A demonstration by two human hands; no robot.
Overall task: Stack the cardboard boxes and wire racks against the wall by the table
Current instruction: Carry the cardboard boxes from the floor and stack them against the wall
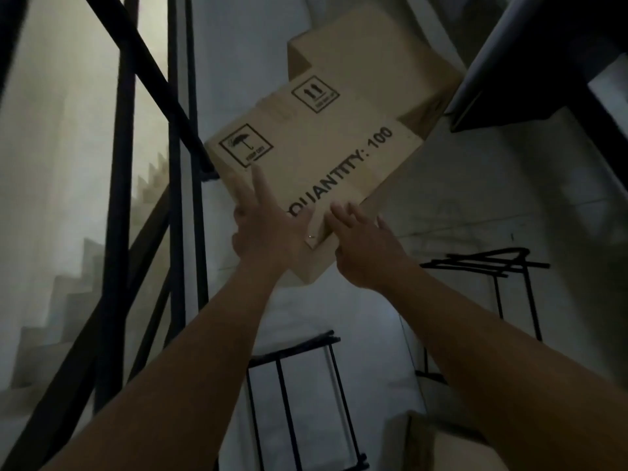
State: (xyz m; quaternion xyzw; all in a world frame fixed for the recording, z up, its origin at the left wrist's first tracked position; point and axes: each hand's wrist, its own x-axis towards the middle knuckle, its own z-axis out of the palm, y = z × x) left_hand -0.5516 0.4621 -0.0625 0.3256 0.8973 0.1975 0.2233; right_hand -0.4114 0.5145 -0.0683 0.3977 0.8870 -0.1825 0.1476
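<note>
The left hand [268,232] and right hand [363,246], fingers straight, press the near corner of the tan printed cardboard box [323,147], whose length runs up and rightward beyond them (both hands equally near).

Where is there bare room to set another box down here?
Free: pale surface between the near black wire rack and far black wire rack. Crowded: around the printed cardboard box, hemmed by left hand, right hand, plain cardboard box, black frame bars and dark table edge.
</note>
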